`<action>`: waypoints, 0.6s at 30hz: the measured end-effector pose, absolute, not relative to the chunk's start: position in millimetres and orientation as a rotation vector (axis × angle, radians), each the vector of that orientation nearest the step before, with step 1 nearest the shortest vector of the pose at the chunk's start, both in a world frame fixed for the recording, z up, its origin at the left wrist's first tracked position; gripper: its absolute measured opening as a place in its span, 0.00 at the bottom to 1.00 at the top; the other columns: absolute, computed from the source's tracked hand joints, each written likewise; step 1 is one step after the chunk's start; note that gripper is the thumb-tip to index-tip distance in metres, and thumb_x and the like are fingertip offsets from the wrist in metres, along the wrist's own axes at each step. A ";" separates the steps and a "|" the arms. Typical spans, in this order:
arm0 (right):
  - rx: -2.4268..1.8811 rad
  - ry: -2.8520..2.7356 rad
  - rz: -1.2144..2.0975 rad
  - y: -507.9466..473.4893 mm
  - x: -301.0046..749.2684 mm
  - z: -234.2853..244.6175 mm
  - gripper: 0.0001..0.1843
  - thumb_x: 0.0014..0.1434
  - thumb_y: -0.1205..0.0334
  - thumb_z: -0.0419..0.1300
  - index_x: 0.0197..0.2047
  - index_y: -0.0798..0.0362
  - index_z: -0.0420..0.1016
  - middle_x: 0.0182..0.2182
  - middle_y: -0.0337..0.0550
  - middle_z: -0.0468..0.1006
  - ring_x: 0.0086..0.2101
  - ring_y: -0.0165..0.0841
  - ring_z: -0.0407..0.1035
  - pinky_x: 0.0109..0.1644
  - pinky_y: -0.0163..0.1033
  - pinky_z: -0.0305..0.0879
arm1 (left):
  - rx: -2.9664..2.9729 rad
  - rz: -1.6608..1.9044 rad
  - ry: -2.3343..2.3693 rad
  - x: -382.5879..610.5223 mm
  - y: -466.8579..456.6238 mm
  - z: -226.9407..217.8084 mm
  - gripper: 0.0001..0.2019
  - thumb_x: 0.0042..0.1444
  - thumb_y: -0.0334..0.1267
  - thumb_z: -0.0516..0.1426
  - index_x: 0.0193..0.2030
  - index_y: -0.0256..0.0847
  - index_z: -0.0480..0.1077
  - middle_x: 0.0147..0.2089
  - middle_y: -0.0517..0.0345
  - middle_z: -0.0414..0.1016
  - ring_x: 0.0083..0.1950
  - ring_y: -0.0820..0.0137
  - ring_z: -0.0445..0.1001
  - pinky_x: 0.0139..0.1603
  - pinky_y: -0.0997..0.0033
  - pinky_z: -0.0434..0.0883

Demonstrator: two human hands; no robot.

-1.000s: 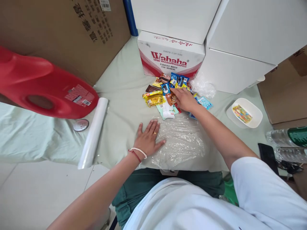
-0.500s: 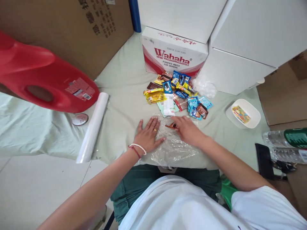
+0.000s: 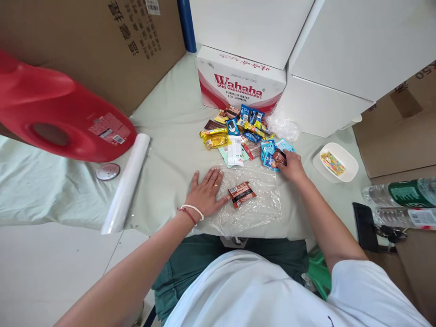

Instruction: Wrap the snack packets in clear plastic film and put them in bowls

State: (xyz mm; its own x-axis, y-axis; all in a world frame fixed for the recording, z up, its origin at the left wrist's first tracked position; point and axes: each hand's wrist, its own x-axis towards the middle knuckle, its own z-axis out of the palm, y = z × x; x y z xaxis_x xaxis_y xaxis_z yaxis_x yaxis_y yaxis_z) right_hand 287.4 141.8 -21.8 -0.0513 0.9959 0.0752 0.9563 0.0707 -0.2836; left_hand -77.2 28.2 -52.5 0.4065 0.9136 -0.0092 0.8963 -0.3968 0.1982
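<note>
A clear plastic sheet (image 3: 260, 211) lies wrinkled on the cloth at the table's front edge. My left hand (image 3: 206, 193) rests flat on its left side, fingers spread, the thumb tip by a brown snack packet (image 3: 242, 194) lying on the sheet. Over at the right end of the snack pile, my right hand (image 3: 292, 165) has its fingers closed on a second brown snack packet (image 3: 279, 157). Light-blue packets (image 3: 269, 160) lie beside it. Yellow-wrapped snacks (image 3: 216, 141), a white packet (image 3: 235, 152) and dark-blue packets (image 3: 251, 113) make up more of the pile.
Left of the sheet are a roll of plastic film (image 3: 126, 184), a round lid (image 3: 108, 171) and a big red jug (image 3: 68, 113). Behind the pile stands a Wahaha carton (image 3: 238, 86). A white bowl (image 3: 350, 170) and plastic bottles (image 3: 381, 195) sit at the right.
My right hand has let go of one brown packet on the plastic sheet and moved right and up to another brown packet at the pile. My left hand stays flat on the sheet.
</note>
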 end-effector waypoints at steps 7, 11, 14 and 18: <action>-1.765 -1.943 -0.020 124.8 312.9 9.5 0.26 0.57 0.53 0.61 0.57 0.56 0.76 0.49 0.57 0.77 0.53 0.53 0.67 0.63 0.61 0.61 | 2.481 0.190 1.609 -78.4 28.2 -54.4 0.36 0.71 0.55 0.43 0.80 0.39 0.47 0.82 0.42 0.46 0.82 0.52 0.48 0.78 0.34 0.36; -1.161 -2.436 0.414 90.1 255.2 43.4 0.24 0.60 0.62 0.60 0.60 0.49 0.71 0.53 0.52 0.76 0.52 0.46 0.69 0.59 0.53 0.66 | 2.493 0.188 1.621 -78.1 28.1 -54.9 0.36 0.71 0.54 0.44 0.80 0.40 0.48 0.81 0.42 0.46 0.82 0.52 0.48 0.78 0.34 0.36; -0.979 -2.800 0.598 70.2 197.3 45.2 0.22 0.60 0.66 0.62 0.58 0.54 0.73 0.52 0.54 0.76 0.51 0.46 0.68 0.56 0.50 0.66 | 2.496 0.181 1.637 -77.2 27.8 -54.3 0.36 0.71 0.54 0.44 0.80 0.39 0.48 0.82 0.41 0.46 0.82 0.52 0.48 0.78 0.33 0.35; -0.961 -3.105 0.397 60.0 151.8 29.9 0.25 0.61 0.64 0.66 0.60 0.57 0.73 0.56 0.57 0.74 0.58 0.51 0.62 0.61 0.54 0.60 | 2.502 0.179 1.639 -75.6 26.6 -53.5 0.35 0.71 0.54 0.44 0.80 0.38 0.49 0.82 0.42 0.46 0.82 0.55 0.47 0.78 0.35 0.35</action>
